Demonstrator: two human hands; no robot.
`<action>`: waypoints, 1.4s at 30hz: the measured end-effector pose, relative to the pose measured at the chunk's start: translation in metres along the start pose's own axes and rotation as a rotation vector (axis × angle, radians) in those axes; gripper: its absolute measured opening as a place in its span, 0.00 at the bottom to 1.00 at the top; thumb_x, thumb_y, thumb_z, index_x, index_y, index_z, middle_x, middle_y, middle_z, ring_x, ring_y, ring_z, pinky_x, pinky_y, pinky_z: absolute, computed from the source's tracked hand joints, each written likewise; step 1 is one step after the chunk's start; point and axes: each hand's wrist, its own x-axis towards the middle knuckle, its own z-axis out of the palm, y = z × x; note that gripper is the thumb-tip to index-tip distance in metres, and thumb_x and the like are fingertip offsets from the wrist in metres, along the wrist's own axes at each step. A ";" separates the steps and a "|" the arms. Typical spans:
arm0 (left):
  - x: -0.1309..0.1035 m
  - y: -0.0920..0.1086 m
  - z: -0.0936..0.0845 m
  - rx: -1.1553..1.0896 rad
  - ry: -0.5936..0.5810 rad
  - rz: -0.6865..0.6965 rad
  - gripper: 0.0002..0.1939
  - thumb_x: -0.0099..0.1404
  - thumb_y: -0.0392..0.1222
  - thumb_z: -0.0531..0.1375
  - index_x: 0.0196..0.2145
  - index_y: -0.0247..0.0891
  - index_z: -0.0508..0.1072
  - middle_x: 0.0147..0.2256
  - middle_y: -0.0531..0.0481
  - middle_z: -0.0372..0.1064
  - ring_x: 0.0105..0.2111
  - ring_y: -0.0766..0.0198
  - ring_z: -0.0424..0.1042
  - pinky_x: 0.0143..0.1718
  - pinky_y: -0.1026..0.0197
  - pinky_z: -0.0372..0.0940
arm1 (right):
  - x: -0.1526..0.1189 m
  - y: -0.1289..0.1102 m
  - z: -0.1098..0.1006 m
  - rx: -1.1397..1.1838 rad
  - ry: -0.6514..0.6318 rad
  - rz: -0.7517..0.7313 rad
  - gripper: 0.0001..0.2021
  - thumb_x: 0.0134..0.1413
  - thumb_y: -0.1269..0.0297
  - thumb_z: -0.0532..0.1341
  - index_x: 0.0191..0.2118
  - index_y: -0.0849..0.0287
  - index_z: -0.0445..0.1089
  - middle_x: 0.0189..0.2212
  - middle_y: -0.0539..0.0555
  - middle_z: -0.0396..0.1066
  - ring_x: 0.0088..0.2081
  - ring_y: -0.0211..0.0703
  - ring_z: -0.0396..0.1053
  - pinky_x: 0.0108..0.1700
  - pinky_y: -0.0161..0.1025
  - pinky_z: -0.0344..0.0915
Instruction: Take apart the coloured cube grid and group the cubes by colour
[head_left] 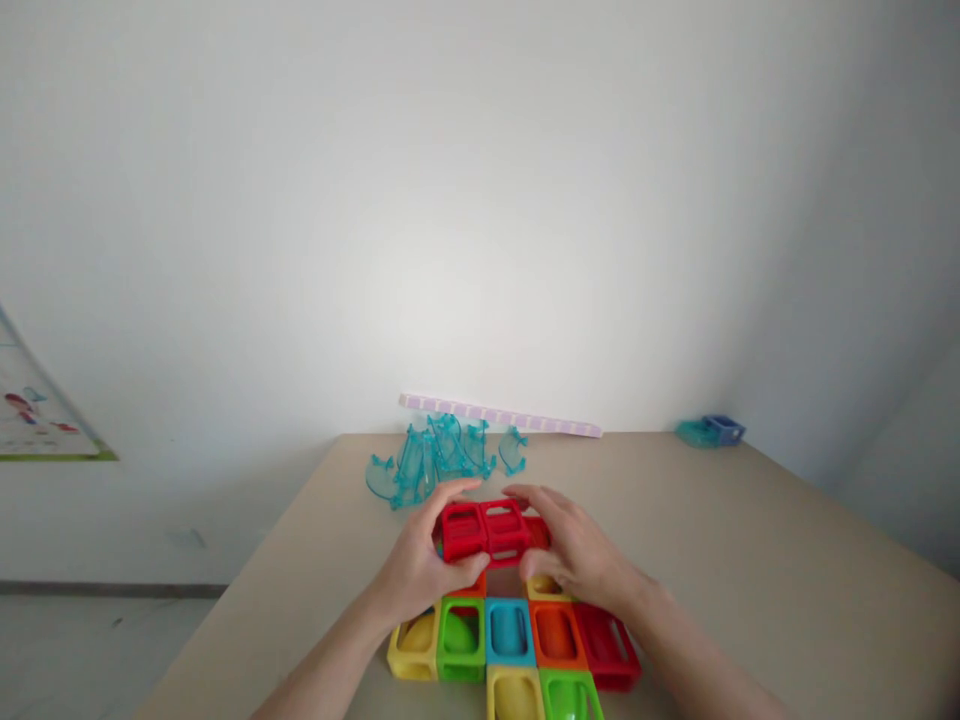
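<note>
My left hand (pixel 431 550) has its grip closed on the left end of a red pair (pixel 484 528) of open-frame blocks, fingers over the top and thumb along the lower edge. My right hand (pixel 574 545) grasps the other end, index finger reaching across the top and thumb low on the near side. So both grips share the 2 joined red frames, out in front of me and above the worktop (pixel 712 530); whether they touch the blocks beneath, I cannot tell. More red shows beside my right fingers, partly covered.

Nearer me, 5 blocks stand side by side in a row: yellow block (pixel 415 640), green block (pixel 461 640), blue block (pixel 510 632), orange block (pixel 556 640) and, at the right end, a dark red block (pixel 606 645). Below that row sit 2 more, a lower yellow block (pixel 515 695) and a lower green block (pixel 568 695), both cut by the bottom edge of my view. Beyond the row, an orange piece (pixel 469 583) peeks out by my left thumb and a yellow piece (pixel 546 588) under my right hand.

Towards the wall (pixel 525 200) lies a heap of clear teal pieces (pixel 442 455), with a long lilac strip (pixel 502 415) behind it. At the far right corner is a small blue box (pixel 722 430).
</note>
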 end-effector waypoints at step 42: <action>0.004 0.001 -0.004 0.405 -0.144 0.169 0.19 0.56 0.38 0.64 0.47 0.45 0.72 0.44 0.49 0.69 0.43 0.60 0.70 0.49 0.58 0.64 | -0.018 0.012 -0.042 0.163 -0.846 0.497 0.19 0.32 0.48 0.71 0.23 0.60 0.72 0.15 0.42 0.59 0.20 0.32 0.53 0.20 0.31 0.45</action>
